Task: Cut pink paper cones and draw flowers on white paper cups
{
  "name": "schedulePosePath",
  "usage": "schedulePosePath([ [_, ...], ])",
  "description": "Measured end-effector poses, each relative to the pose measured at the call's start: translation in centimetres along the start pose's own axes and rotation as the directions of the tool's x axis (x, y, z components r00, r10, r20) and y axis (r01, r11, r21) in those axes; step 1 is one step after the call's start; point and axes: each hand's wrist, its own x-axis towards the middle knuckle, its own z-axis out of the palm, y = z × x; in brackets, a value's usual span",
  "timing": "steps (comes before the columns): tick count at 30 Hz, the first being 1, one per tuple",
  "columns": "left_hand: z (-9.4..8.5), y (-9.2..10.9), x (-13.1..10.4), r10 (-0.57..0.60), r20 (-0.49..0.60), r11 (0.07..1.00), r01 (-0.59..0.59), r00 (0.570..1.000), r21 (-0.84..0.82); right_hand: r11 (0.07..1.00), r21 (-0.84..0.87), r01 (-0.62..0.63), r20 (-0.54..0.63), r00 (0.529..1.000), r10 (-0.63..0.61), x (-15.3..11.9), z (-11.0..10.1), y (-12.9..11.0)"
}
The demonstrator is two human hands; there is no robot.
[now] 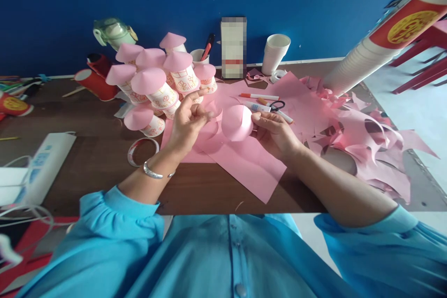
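A small pink paper cone [237, 123] is pinched at its right edge between the thumb and fingers of my right hand [277, 135], raised over the pink paper sheets [253, 167]. To its left, my left hand [186, 123] hovers with thumb and forefinger apart, not touching the cone; its other fingers are curled in. Round pink paper pieces [208, 129] lie beside that hand. Behind it stand several paper cups [162, 95] with drawings in orange and red, topped by pink paper cones [149, 81]. One capped cup [153, 125] leans on its side.
A tape roll [143, 151] lies near my left wrist. Markers [260, 96] and black-handled scissors [277, 105] rest on the paper. Pink offcuts [366, 144] spread at right around a tall cup stack [373, 46]. More white cups [275, 53] stand by the blue wall; a power strip [50, 167] lies left.
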Motion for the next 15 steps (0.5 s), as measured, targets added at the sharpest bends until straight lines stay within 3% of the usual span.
schedulePosePath([
  [4,-0.1,0.3,-0.1,0.023,0.037,0.998,-0.026,0.999,0.064,0.998,-0.057,0.01,-0.011,1.0,-0.011,0.0,0.0,0.2],
  [10,0.9,0.7,-1.0,-0.214,0.25,0.977,0.207,0.944,0.057,0.977,-0.215,0.0,0.062,0.998,0.014,-0.4,0.4,0.5],
  [15,1.6,1.5,-1.5,-0.197,0.335,0.974,0.145,0.921,0.175,0.895,-0.441,0.066,0.133,0.991,-0.007,-0.8,0.9,0.4],
])
